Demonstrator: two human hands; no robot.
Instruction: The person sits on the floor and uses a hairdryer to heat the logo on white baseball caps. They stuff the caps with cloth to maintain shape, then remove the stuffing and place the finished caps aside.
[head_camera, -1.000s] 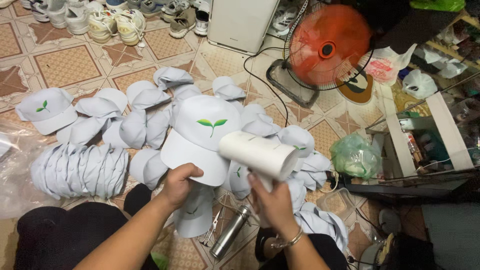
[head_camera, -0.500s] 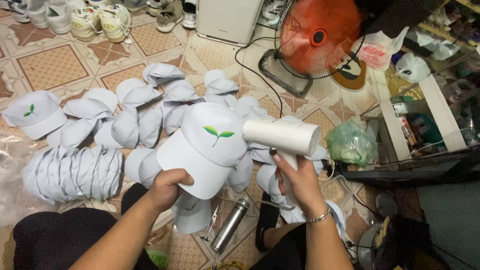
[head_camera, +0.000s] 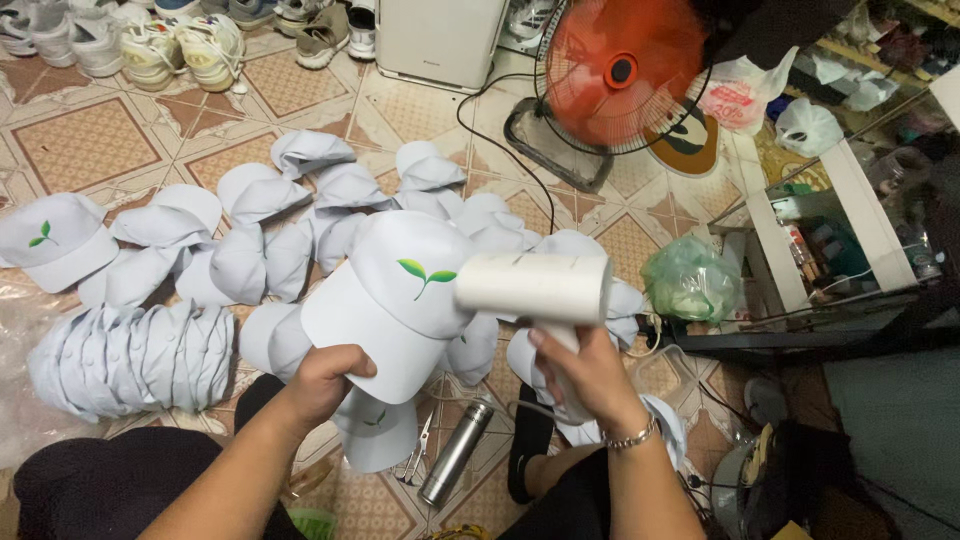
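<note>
A metal flask (head_camera: 456, 452) and small scissors (head_camera: 419, 457) are seen lying on the tiled floor (head_camera: 90, 145) between the person's knees, just beside a white cap (head_camera: 378, 432) set down there. Above them, a white cap with a green leaf emblem (head_camera: 395, 295) is gripped by its brim in the closed left hand (head_camera: 325, 378). The handle of a white handheld steamer (head_camera: 540, 295) is clasped in the right hand (head_camera: 585, 375), with its barrel held level and its nozzle end close to the emblem. A nested row of white caps (head_camera: 125, 355) is laid at the left, and loose white caps (head_camera: 330, 190) are scattered further out. Beyond them, an orange fan (head_camera: 620, 75), a green plastic bag (head_camera: 690, 280) and sneakers (head_camera: 185, 50) are seen.
</note>
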